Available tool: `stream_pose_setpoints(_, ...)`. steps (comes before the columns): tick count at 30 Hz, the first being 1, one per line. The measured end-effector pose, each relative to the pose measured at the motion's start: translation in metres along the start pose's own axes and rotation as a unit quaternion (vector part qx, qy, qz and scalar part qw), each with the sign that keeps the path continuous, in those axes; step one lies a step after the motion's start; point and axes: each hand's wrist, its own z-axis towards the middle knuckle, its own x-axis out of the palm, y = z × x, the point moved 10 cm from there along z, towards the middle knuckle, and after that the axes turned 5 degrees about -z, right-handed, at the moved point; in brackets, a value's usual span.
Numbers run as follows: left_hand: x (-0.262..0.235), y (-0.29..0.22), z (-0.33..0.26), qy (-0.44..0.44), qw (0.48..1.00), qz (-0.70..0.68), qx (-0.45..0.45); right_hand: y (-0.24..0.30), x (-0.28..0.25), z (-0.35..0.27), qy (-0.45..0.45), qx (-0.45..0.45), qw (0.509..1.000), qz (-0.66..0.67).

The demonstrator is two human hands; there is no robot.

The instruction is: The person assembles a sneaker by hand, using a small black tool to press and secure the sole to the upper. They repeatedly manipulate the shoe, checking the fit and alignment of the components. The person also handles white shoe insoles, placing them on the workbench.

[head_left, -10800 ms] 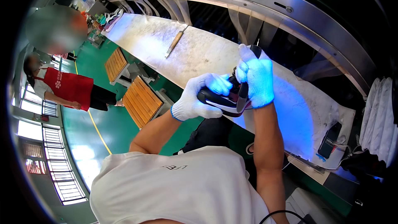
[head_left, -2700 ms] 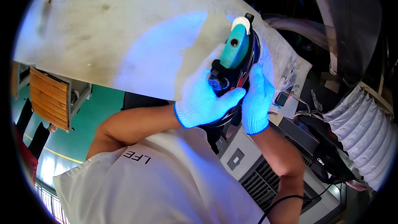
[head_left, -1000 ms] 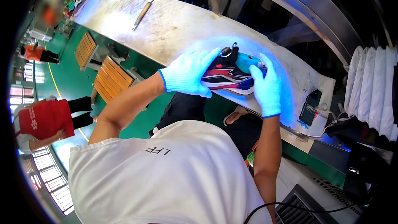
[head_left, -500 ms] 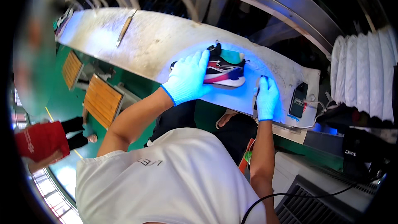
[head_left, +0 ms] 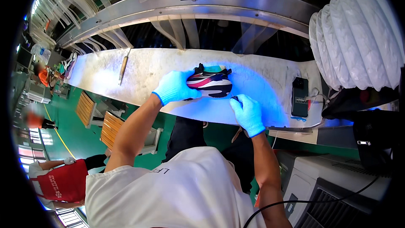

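A sneaker (head_left: 212, 83) in black, white and pink, with teal at its opening, rests on the long pale worktable (head_left: 152, 65). My left hand (head_left: 175, 88), in a pale knit glove with a blue cuff, grips one end of it. Close to the sneaker's other end, my right hand (head_left: 248, 113) wears the same kind of glove. Its fingers are closed around a small dark object (head_left: 236, 99), mostly hidden, whose kind I cannot make out. Blue-violet light falls over both gloves, the sneaker and the tabletop around them.
A black phone (head_left: 300, 98) lies at the table's right end beside a white cable. Farther left lies a wooden-handled tool (head_left: 123, 69). A metal rail (head_left: 194, 2) with clear strips runs behind; a white ribbed duct (head_left: 358, 38) stands right. A person in a red apron (head_left: 63, 181) is lower left.
My right hand has come left, from near the phone to beside the sneaker, with the dark object. The sneaker is turned so more of its sole edge shows. The whole view has shifted.
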Motion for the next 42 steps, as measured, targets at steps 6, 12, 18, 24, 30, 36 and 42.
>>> stream_pose_setpoints(6,0.003,-0.004,-0.008,0.015,1.000,-0.021,-0.008,-0.018,0.027,0.004,0.155,0.027,0.972,-0.172)
stream_pose_setpoints(12,-0.006,0.001,-0.038,-0.009,0.990,-0.068,0.125,-0.082,-0.052,0.028,0.000,0.151,0.955,-0.254)
stream_pose_setpoints(18,-0.006,0.037,-0.048,-0.058,0.801,-0.587,0.103,-0.020,-0.063,0.023,-0.123,0.090,0.959,-0.239)
stream_pose_setpoints(24,-0.210,-0.096,-0.078,-0.301,0.744,-0.513,0.305,-0.006,-0.052,-0.009,-0.157,0.009,0.967,-0.201)
stream_pose_setpoints(30,-0.431,-0.253,-0.053,-0.536,0.805,-0.002,0.254,0.062,-0.065,-0.016,-0.163,-0.062,0.966,-0.192)
stream_pose_setpoints(36,-0.491,-0.275,0.099,-0.500,0.836,0.105,0.198,0.055,-0.052,-0.031,-0.120,-0.068,0.967,-0.214)
stream_pose_setpoints(42,-0.427,-0.280,0.063,-0.480,0.763,0.215,0.375,0.036,-0.054,-0.050,-0.105,-0.053,0.983,-0.142)
